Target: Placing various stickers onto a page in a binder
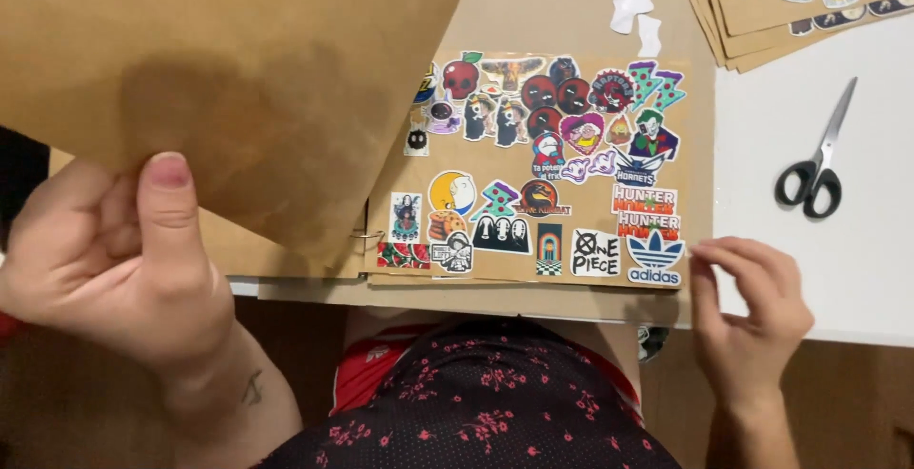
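Left hand (114, 259) pinches a lifted brown kraft page (228, 79), thumb on the near face, fingers behind it. Page is raised and tilted, covers the far-left of the view, lower corner hanging near the ring binding (367, 237) at the album's spine.

Right of it lies the sticker page (543, 169), flat, brown, packed with colourful stickers: cartoon figures, logos, text labels. It sits on top of more brown sheets, which rest on the white table (838, 250).

Right hand (752, 321) is at the near-right corner of the sticker page, fingers half curled, fingertips (705, 252) touching or just beside the page edge; can't tell which. It holds nothing visible.

Black-handled scissors (817, 159) lie on the table, right of the page, well apart from both hands, blades shut and pointing far.

Far right: a stack of brown sheets (762, 7) with a few stickers on top, angled, partly cut off by the frame edge.

Far centre: white backing scraps (636, 7) lie on brown paper just beyond the sticker page.

Near centre: person's lap, dark fabric with small red flowers (486, 402).
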